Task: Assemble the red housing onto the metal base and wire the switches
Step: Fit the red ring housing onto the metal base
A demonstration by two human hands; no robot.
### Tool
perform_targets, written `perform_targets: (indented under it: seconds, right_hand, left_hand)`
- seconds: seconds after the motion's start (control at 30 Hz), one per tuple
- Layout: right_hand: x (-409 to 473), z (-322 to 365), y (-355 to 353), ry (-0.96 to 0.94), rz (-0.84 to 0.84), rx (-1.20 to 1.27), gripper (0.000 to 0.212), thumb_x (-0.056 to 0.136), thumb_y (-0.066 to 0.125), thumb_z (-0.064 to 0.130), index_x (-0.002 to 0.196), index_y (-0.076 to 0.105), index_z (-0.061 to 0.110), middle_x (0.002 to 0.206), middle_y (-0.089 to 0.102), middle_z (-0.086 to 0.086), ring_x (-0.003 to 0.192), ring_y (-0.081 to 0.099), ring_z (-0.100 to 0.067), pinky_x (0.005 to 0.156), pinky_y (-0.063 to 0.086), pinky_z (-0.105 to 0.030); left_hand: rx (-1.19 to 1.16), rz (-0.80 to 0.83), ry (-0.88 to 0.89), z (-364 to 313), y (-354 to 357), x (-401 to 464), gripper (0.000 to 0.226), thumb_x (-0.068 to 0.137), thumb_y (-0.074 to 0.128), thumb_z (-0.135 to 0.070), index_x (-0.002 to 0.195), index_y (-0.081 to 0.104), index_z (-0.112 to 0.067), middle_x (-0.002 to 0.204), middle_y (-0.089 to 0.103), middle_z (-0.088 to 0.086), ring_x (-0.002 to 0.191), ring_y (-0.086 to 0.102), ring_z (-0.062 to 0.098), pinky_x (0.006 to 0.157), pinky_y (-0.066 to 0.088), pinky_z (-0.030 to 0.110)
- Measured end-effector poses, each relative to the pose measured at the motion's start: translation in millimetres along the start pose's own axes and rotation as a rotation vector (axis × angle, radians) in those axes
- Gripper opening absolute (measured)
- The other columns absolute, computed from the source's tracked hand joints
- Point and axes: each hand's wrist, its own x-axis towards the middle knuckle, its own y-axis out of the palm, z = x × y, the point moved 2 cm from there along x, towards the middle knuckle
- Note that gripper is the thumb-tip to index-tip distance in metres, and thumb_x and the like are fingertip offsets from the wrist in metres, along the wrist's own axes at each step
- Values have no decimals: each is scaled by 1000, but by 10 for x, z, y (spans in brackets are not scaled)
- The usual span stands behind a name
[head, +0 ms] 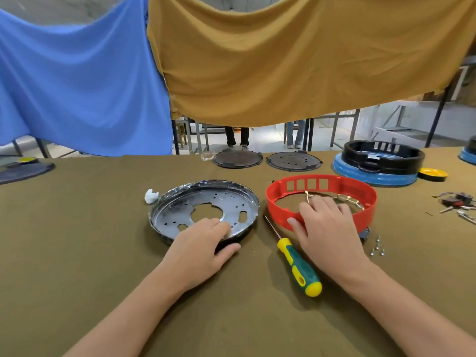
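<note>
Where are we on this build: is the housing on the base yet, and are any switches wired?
Nothing is joined yet. The red housing and metal base lie side by side on the table, apart. In hand: the left hand grips the base's near rim, and the right hand grips the housing's near wall. Left: seating the housing, fastening with the screwdriver and screws, and wiring the switches, which lie loose at far right.

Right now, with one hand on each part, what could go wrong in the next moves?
1. The right hand grips the near rim of the red housing; lifting it may snag or bend the thin metal contacts lying inside the ring.
2. The screwdriver lies between the housing and the metal base, so carrying the housing across could knock it.
3. The loose screws by the right wrist could scatter.
</note>
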Motion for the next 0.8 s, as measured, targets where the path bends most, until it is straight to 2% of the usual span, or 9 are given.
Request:
perform_targets:
  seconds: [0.1,0.2,0.3,0.37,0.5,0.57,0.6,0.67,0.8]
  right_hand:
    - [6,14,26,-42,40,-21,21,89,66,34,85,67,14,85,65,-6,83,62,-25,71,52,-42]
    - [96,43,40,-131,-7,-80,22,86,72,30,80,64,10,78,63,-10,74,61,-29,63,52,-42]
    - [154,79,93,-210,-54,-110,23,89,69,30,80,62,10,77,62,-11,71,59,-29,60,51,-41]
    - [154,78,132,-200,-92,-76,24,90,68,29,78,60,10,76,60,-10,69,58,-29,58,50,-41]
    - [170,-31,141,-162,-221,28,25,90,66,25,74,56,10,72,53,-8,64,53,-28,55,45,-41]
    - [156,-77,156,-165,-275,39,27,94,65,23,73,55,10,71,51,-8,64,52,-29,56,43,-41]
    - [150,-86,163,-171,-290,41,27,95,62,25,73,54,10,71,50,-8,64,51,-30,56,42,-41]
    - [142,-84,163,-183,-306,59,28,93,54,30,73,54,10,71,49,-8,64,50,-30,56,42,-42]
    - [154,-78,137,-168,-300,106,33,95,48,32,76,58,7,72,50,-8,64,49,-28,55,44,-43]
  left_hand:
    - [42,-1,10,35,-34,-66,21,97,49,-51,94,48,-30,88,49,-14,83,47,9,72,43,27]
    - [48,-49,13,61,-72,-77,22,102,44,-44,91,47,-26,90,52,-11,84,49,11,72,43,29]
    - [-56,-265,-10,60,-177,-58,21,101,52,-34,87,52,-18,82,52,-9,76,49,13,67,42,32]
    - [-166,-430,-99,114,-264,-59,19,98,51,-34,88,54,-18,76,51,-9,71,47,9,64,41,27]
    - [-564,-863,-391,333,-494,-77,22,101,44,-35,83,47,-23,70,52,-11,63,47,-1,59,37,12]
    - [-999,-1111,-569,476,-575,-67,26,106,43,-34,84,54,-26,72,63,-18,67,55,-7,64,44,10]
    - [-1249,-1168,-665,540,-581,-52,26,106,43,-34,88,61,-26,76,69,-21,72,63,-6,67,50,14]
    - [-1629,-1137,-865,605,-523,-34,28,105,46,-37,96,69,-22,83,77,-16,78,73,3,68,58,27]
    - [-1786,-935,-1028,567,-324,-34,36,106,44,-39,98,71,-18,89,78,-5,71,75,11,56,57,28]
